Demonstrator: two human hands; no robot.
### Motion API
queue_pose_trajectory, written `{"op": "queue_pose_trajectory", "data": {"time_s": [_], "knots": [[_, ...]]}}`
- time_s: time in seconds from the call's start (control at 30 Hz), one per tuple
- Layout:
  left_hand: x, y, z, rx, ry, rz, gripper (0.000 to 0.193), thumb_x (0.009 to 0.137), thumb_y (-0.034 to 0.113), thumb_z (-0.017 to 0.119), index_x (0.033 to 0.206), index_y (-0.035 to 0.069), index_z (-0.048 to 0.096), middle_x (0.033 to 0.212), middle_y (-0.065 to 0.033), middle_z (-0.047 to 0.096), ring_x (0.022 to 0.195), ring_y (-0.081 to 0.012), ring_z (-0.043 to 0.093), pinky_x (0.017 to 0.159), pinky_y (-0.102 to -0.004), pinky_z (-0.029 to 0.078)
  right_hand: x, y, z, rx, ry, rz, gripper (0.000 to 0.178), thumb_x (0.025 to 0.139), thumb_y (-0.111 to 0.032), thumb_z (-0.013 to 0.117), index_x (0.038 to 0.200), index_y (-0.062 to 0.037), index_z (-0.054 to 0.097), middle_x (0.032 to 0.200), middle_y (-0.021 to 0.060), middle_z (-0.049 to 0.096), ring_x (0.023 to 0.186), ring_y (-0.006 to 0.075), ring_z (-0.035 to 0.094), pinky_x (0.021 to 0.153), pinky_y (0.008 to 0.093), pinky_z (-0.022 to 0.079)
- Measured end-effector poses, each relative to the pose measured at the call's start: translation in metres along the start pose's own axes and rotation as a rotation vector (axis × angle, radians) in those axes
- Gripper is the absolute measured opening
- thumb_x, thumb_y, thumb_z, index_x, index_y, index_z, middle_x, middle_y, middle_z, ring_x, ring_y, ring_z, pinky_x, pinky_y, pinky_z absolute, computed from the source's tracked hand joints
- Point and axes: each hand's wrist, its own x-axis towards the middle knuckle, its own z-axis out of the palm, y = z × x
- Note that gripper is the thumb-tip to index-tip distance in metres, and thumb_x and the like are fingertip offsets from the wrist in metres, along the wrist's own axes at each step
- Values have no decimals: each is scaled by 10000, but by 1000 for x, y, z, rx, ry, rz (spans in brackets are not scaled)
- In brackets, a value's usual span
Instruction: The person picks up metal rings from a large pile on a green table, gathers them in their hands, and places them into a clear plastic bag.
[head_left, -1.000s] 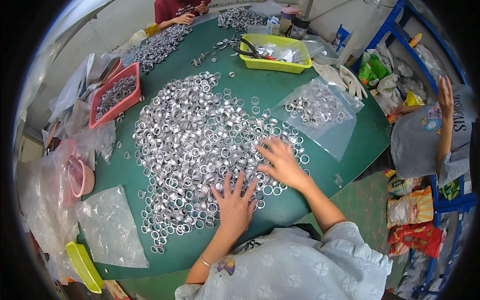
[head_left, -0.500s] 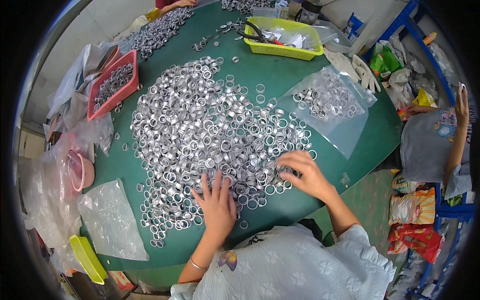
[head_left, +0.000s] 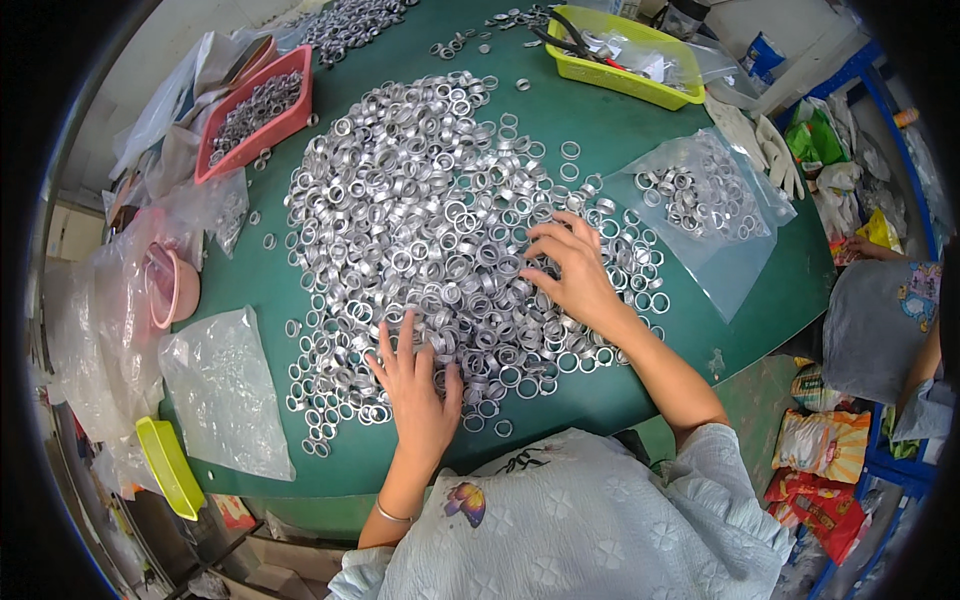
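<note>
A broad pile of silvery metal rings covers the middle of the green table. At the pile's near edge lies my left hand, fingers spread over the rings and nothing gripped in it. My right hand reaches over the right part of the pile. Its fingers are bent but apart, the tips among the rings, and no ring shows held in them. Loose rings are scattered round the edges, such as a single ring close to the table's front.
A clear bag with rings lies at right, beside white gloves. Far right stands a yellow-green basket with pliers. A pink basket of rings and an empty clear bag are at left. Another person is at right.
My right hand has moved left and farther onto the pile, its fingers now down among the rings. My left hand stays at the near edge, its fingers still spread. The whole view has shifted.
</note>
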Motion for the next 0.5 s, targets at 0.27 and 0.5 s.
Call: {"op": "queue_pose_trajectory", "data": {"time_s": [0.27,0.5], "knots": [[-9,-12,0,-126,157,-106,216,768,4,577,958,16,475,1360,-151,407,1328,-429,259,1060,-596,101,-17,-8,-31,83,86,155,247,780,-98,651,1018,-54,604,938,89,614,994,259,534,906,378,355],[-10,-29,-5,-197,257,-160,210,776,18,632,926,7,486,1254,-154,459,1276,-413,342,1058,-583,144,-21,-18,-33,1185,-62,745,174,883,-125,582,1002,-5,625,935,44,573,795,137,535,681,279,430]]}}
